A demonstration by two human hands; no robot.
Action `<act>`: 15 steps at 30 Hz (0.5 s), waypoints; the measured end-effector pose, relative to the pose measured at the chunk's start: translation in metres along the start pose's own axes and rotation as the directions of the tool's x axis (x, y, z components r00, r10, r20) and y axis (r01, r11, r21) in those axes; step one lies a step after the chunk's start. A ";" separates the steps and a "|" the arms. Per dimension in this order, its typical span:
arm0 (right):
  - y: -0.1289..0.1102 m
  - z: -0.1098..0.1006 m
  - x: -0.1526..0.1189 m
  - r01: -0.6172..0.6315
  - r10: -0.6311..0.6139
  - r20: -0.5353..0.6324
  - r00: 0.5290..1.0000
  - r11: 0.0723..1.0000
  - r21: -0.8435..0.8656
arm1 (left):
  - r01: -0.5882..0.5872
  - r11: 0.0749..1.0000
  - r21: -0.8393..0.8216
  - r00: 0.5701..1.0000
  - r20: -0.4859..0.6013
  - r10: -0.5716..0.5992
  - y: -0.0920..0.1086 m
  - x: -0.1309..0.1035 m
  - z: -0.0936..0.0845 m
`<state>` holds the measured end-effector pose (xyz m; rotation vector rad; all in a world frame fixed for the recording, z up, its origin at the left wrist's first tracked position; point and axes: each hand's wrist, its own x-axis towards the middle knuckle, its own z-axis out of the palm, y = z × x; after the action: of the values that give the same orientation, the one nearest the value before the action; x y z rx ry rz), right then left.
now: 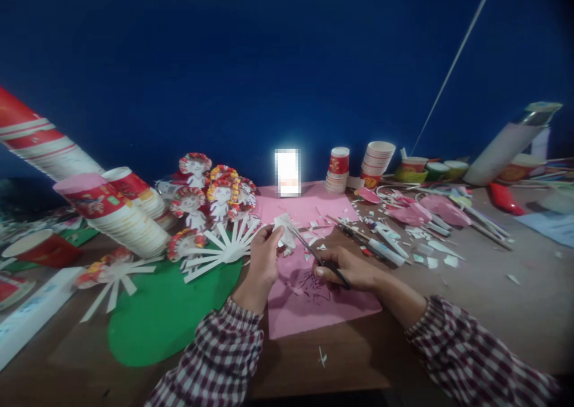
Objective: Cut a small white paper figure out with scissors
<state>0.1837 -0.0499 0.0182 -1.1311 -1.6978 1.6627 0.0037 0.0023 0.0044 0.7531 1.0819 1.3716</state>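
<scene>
Between the fingers of my left hand [265, 254] is a small piece of white paper [284, 222], held up over a pink sheet [325, 315]. My right hand [344, 267] grips a pair of scissors [329, 266] by the dark handles. The blades point up and left and reach the edge of the white paper. Dark scribbled marks show on the pink sheet below my hands. Just left of my left hand, a fan of white paper strips [231, 250] lies partly over a green oval sheet [168, 317].
Paper figures with red and yellow ruffled edges [220, 195] stand at the left. Stacks of paper cups [128, 219] lean farther left; smaller cup stacks [338, 171] stand at the back. Paper scraps, pens [381, 250] and pink cut-outs [443, 210] lie at the right, near a tilted bottle [504, 147].
</scene>
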 end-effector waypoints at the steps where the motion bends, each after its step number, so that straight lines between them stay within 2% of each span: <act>1: 0.000 0.000 0.000 0.000 0.000 -0.001 1.000 1.000 -0.003 | -0.005 1.000 0.004 1.000 0.001 0.005 -0.001 0.000 0.000; 8: 0.000 0.000 0.000 0.003 -0.003 0.001 1.000 1.000 -0.020 | -0.032 0.999 0.007 0.999 0.013 0.032 -0.004 0.002 -0.001; 15: 0.001 0.000 -0.001 -0.003 0.002 -0.002 1.000 1.000 -0.017 | -0.055 0.995 0.077 0.998 -0.018 0.057 -0.006 0.003 -0.003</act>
<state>0.1845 -0.0504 0.0175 -1.1429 -1.7129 1.6509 0.0035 0.0042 -0.0030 0.8327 1.1423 1.3940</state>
